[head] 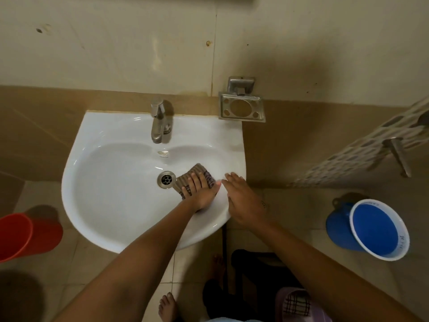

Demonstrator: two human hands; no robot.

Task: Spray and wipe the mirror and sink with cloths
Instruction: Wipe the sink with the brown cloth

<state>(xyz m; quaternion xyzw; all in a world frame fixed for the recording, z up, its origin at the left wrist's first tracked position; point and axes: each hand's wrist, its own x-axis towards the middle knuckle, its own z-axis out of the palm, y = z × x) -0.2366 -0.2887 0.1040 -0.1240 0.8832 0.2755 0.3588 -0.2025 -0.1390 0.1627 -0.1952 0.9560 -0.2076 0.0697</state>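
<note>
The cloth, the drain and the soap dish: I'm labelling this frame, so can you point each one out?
cloth (200,170), head view, striped top edge above the fingers.
drain (166,179), head view, centre of the metal strainer.
soap dish (241,117), head view, front rim.

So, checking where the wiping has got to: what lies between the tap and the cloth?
In the head view, only bare white basin between the tap and the cloth, plus a small overflow slot.

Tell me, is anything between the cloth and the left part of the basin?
Only the round metal drain, flush in the white ceramic sink, lies left of the brown striped cloth under the left hand. Nothing else.
</note>
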